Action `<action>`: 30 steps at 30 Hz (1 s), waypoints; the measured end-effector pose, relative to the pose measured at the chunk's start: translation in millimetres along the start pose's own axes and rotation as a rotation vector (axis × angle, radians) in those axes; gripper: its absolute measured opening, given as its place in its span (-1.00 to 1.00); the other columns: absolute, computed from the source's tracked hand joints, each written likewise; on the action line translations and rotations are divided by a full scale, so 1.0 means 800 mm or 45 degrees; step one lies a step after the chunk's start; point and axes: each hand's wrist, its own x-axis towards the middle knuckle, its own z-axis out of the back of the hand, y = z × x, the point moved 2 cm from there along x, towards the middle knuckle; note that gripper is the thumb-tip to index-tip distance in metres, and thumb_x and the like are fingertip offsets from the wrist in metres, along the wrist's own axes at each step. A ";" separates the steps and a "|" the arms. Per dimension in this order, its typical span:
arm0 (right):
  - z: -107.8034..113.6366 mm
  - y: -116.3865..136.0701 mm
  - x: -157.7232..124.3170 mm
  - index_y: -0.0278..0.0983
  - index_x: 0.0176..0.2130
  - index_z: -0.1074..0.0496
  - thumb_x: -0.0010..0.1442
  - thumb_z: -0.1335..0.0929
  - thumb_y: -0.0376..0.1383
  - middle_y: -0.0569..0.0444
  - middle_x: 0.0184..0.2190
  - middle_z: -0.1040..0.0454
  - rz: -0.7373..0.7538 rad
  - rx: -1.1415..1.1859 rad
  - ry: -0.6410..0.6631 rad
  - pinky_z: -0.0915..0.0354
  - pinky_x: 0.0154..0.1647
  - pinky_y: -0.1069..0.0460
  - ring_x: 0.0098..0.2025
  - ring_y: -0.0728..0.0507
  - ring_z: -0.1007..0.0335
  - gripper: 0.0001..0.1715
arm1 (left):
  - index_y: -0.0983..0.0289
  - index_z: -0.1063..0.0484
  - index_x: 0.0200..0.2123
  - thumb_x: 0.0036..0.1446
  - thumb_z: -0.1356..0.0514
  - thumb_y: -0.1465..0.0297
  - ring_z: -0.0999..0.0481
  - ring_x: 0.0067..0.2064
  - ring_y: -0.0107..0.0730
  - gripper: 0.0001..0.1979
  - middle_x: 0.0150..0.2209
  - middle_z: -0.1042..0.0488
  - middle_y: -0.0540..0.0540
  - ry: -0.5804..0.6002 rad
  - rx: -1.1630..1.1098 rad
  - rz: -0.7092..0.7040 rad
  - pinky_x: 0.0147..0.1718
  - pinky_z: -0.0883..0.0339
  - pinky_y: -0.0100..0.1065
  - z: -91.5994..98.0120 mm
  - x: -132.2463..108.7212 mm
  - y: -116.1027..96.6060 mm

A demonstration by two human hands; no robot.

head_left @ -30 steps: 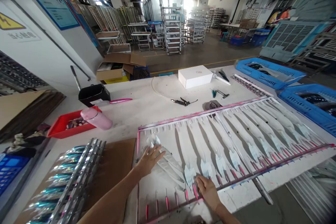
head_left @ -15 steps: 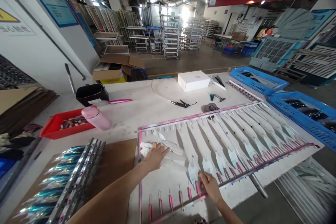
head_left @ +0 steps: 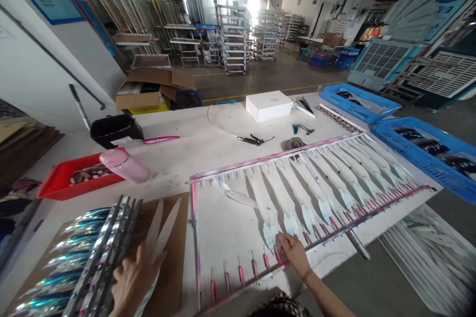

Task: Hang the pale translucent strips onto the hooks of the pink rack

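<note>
A pink-stained metal rack (head_left: 238, 169) lies flat on the white table, strung with many long white fish-shaped lure bodies (head_left: 327, 183). My right hand (head_left: 293, 252) rests on the rack's near bar, fingers pinching at a pink clip under one body. My left hand (head_left: 132, 280) is over the brown cardboard sheet (head_left: 174, 267) at the near left, gripping two white lure bodies (head_left: 161, 228) that point away from me. One loose white body (head_left: 232, 194) lies inside the rack's left end.
A rack of shiny teal lures (head_left: 89, 252) lies at the near left. A red tray (head_left: 63, 181), pink bottle (head_left: 124, 166), black box (head_left: 115, 129), white box (head_left: 268, 105), pliers (head_left: 255, 139) and blue crates (head_left: 427, 146) stand around the table. More white bodies lie low at the right (head_left: 431, 252).
My left hand has lifted two white bodies off the rack's left end and carried them toward me over the cardboard. My right hand stays at the near bar.
</note>
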 end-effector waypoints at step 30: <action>-0.074 0.088 -0.049 -0.21 -0.23 -0.59 0.26 -0.32 -0.32 0.07 -0.25 -0.64 0.043 -0.627 0.385 -0.22 -0.26 0.10 -0.16 -0.12 -0.54 -0.78 | 0.41 -0.41 -0.05 0.02 -0.10 0.62 -0.42 0.07 0.06 -0.63 -0.07 -0.46 0.37 0.378 0.420 -1.173 0.10 -0.13 -0.02 -0.090 -0.009 -0.306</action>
